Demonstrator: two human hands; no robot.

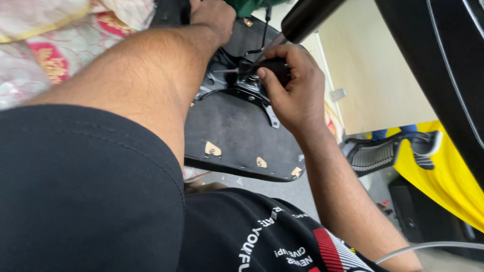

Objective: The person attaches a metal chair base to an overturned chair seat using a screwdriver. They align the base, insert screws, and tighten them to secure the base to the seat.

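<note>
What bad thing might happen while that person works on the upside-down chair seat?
1. The screwdriver in the right hand might slip off the metal bracket and jab a finger.
2. The seat base hangs past the patterned cloth; it could tip, though the left hand grips its far edge.
3. The gas cylinder sticks out close to the right hand and might get bumped.

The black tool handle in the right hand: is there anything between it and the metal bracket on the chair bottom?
Nothing visible blocks it. The right hand wraps the black tool handle, whose thin shaft reaches across to the metal bracket on the chair seat underside. The left hand sits higher up, out of the way.
</note>
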